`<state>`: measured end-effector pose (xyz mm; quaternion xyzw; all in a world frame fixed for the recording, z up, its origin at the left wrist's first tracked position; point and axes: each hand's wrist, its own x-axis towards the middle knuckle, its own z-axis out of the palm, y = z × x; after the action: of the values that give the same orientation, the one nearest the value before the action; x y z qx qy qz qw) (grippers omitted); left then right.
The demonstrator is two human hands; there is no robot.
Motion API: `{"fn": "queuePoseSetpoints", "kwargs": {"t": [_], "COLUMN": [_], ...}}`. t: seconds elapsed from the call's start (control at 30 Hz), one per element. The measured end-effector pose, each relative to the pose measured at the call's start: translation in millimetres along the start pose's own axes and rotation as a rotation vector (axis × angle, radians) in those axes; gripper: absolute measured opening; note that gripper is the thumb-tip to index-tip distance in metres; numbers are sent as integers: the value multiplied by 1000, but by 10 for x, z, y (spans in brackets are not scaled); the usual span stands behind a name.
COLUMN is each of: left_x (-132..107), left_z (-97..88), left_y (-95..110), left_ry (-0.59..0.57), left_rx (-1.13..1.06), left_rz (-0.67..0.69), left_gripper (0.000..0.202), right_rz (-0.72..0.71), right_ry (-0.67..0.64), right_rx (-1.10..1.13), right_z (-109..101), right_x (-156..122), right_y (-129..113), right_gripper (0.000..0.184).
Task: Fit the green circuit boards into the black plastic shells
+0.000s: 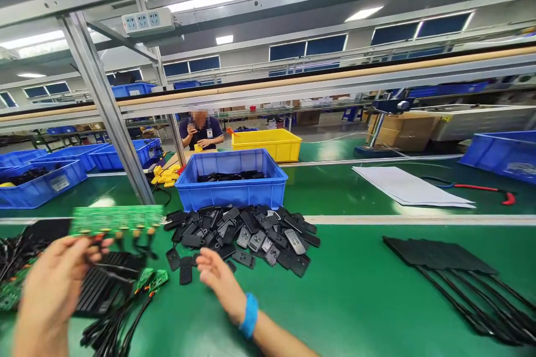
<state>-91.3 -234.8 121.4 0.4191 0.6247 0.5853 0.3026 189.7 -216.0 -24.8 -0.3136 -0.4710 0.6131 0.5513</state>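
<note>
My left hand (54, 281) pinches the lower left edge of a long green circuit board (119, 217), which is raised and has cables along its lower edge. The hand hides part of that edge. My right hand (221, 281) is empty, its fingers loosely apart, just in front of a pile of small black plastic covers (251, 234). One cover (186, 270) lies just left of its fingertips. Between the hands, small green boards (153, 280) with black cables (111, 323) rest on the table near a ribbed black part (100, 290).
Behind the pile stands a blue bin (230, 192) with black parts; a yellow bin (268, 145) is farther back. Flat black pieces with cables (439, 254) and a paper stack (410, 187) lie right. A metal post (111, 106) rises left. A person (203, 131) sits opposite.
</note>
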Motion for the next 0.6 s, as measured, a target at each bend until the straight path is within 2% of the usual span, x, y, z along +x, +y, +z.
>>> {"fn": "queuePoseSetpoints", "kwargs": {"t": [0.03,0.1,0.13,0.2,0.23,0.33,0.4,0.5,0.6], "left_x": [-93,-304,-406,-559,-599,-587,-538,-528,-613], "left_z": [258,809,1064,1472,1621,1893,1993,2079,2093], "left_y": [-91,-326,-462,-741,-868,-1134,-1212,-1259,-1298], "left_ry": [-65,-438,-593,-791,-825,-925,-947,-906,-848], "left_rx": [-172,-379,-462,-604,-678,-647,-541,-456,-399], "left_rz": [-68,-242,-324,-519,-587,-780,-805,-685,-566], "left_gripper": [22,21,21,13,14,31,35,35,44], "right_rz": [-19,5,66,181,219,328,388,370,318], "right_ry": [4,-8,-6,79,138,283,339,323,265], "right_rx": [50,149,158,125,123,189,236,255,193], "right_z": [-86,-276,-377,-576,-669,-885,-957,-965,-927], "right_x": [-9,-51,-79,-137,-161,-205,-215,-217,-214], "right_y": [-175,-443,-523,-573,-553,-417,-331,-252,-181], "right_gripper": [66,67,63,50,44,35,32,32,40]}}
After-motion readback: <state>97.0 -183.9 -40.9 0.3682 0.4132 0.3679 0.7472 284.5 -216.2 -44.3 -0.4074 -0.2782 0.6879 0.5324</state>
